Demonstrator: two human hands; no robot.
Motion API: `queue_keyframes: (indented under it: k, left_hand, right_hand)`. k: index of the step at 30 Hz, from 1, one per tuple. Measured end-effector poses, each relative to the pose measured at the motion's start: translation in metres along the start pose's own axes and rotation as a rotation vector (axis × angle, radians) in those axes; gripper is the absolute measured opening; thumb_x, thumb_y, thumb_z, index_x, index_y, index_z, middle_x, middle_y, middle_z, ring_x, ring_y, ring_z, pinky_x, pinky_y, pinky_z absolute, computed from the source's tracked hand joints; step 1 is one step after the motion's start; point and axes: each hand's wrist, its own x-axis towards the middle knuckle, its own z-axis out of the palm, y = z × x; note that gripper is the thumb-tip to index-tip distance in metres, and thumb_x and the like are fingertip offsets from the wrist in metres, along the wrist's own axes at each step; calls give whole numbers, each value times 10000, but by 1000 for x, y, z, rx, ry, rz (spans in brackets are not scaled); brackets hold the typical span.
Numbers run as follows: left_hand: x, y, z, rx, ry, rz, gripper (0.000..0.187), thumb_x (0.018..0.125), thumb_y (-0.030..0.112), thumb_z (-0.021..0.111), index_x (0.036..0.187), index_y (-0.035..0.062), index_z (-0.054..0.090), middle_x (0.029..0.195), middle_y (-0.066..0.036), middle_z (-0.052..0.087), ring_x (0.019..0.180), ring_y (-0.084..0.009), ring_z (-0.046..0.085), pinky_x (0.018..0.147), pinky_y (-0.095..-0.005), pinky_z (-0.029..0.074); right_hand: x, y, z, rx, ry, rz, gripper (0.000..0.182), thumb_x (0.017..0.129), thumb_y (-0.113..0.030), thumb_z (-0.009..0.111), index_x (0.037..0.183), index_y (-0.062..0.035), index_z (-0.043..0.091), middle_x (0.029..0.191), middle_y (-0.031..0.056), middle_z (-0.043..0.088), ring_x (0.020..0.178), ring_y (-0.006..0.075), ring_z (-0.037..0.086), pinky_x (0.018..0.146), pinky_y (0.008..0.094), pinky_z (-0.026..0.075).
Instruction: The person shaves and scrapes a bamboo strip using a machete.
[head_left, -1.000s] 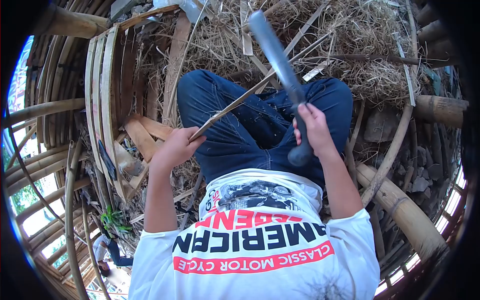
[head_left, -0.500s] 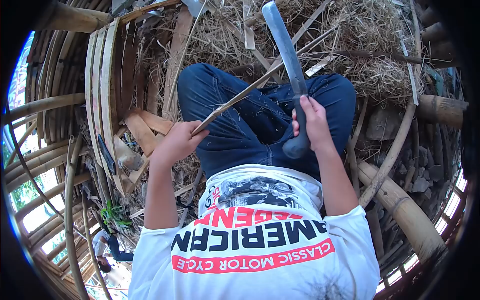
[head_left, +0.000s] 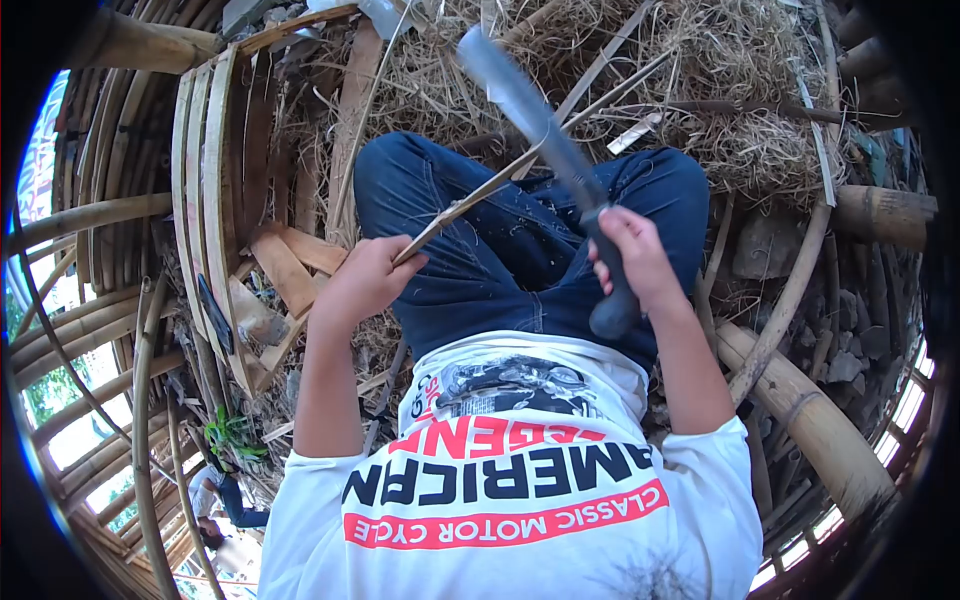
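My left hand (head_left: 375, 280) is closed round the near end of a thin bamboo strip (head_left: 470, 197), which slants up and right across my lap toward the straw. In my right hand (head_left: 637, 258) is a machete, its dark handle (head_left: 610, 262) gripped with the thumb along it. The machete's blade (head_left: 527, 112), blurred by motion, points up and left and crosses over the strip in this view. Small shavings lie on my dark jeans (head_left: 420, 180) under both hands.
Dry straw-like shavings (head_left: 740, 70) heap up in front of me. Pale wooden slats (head_left: 205, 190) stand at left beside wood offcuts (head_left: 285, 275). A thick bamboo pole (head_left: 810, 420) lies at right. Bamboo railings surround the place; another person (head_left: 225, 495) is beyond, lower left.
The machete has tilted to the left, its tip swinging left and slightly down, while its handle end shifted a little right. My left hand and the strip have barely moved.
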Motion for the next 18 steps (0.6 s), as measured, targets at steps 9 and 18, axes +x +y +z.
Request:
queue_keyframes:
  k: [9,18]
  left_hand:
    - [5,12,4,-9,-30,-103,271,933,241,637,938,-30,638,735,-228,629,695,-404,608,663,-449,475]
    - [12,5,15,-16,42,-11,257,943,204,641,882,-42,601,616,-120,538,572,-193,455,582,-382,414]
  right_hand:
    - [-3,7,-2,83,-35,14,302,1023,-358,530,1000,-59,565,712,33,584,477,77,538,396,231,452]
    - [-7,11,4,84,-80,30,281,1021,-329,533,1006,-49,558,715,40,588,479,83,545,393,244,451]
